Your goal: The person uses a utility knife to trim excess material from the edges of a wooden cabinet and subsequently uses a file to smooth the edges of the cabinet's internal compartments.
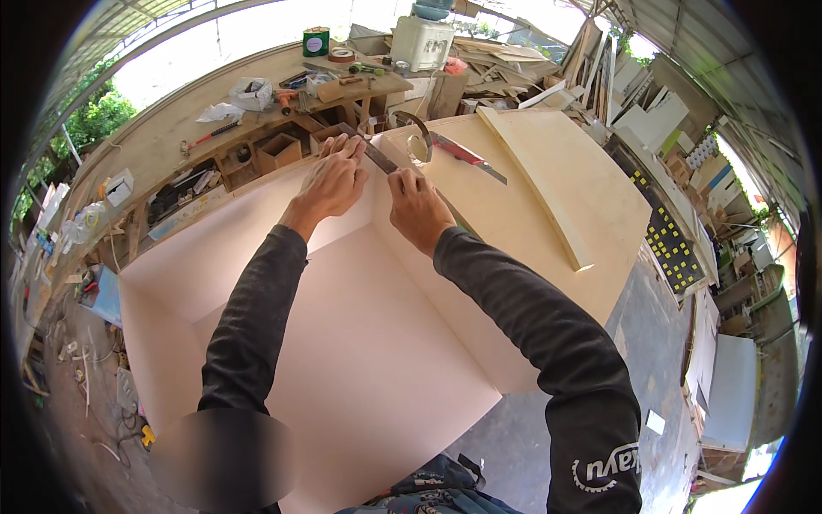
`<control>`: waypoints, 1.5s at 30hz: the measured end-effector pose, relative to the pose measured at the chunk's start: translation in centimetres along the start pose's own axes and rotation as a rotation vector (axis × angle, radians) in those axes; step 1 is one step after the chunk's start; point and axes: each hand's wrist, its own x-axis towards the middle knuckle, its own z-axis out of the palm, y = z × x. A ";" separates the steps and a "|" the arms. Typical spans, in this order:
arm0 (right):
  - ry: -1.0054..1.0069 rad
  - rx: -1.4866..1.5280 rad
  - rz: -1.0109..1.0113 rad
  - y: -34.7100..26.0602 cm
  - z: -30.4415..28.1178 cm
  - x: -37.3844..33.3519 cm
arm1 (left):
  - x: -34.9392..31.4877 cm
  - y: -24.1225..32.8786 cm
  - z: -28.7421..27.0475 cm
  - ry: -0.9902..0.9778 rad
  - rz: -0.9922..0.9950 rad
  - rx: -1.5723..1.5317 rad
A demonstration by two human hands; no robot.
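A pale pinkish open box (pixel 368 317) stands in front of me, its inner walls and floor showing. Across its far right corner lies a long flat dark metal strip (pixel 379 159), running along the top edge of the right wall. My left hand (pixel 332 184) is closed at the strip's far end, fingers curled by the corner. Nearer to me, my right hand (pixel 419 208) is closed around the strip, knuckles up. Just right of it, on a plywood sheet (pixel 565 180), rest a red-handled tool with a metal blade (pixel 467 154) and a roll of tape (pixel 419 147).
A narrow wooden board (pixel 535 188) lies across the plywood sheet. Behind the box runs a workbench (pixel 214 146) with plastic bags (pixel 251 94), hand tools and a green can (pixel 316 42). A white water dispenser (pixel 421 43) and stacked wood scraps (pixel 505 68) stand farther back.
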 end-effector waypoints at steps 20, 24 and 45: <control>0.006 0.097 -0.016 0.0 0.5 0.2 | 0.4 0.7 -0.5 -0.111 -0.097 0.004; 0.052 0.054 0.001 -0.4 0.6 1.0 | -0.1 0.3 0.2 -0.015 -0.108 0.088; 0.104 0.262 0.221 0.1 4.9 7.1 | 6.0 -1.7 0.4 -0.285 -0.280 0.104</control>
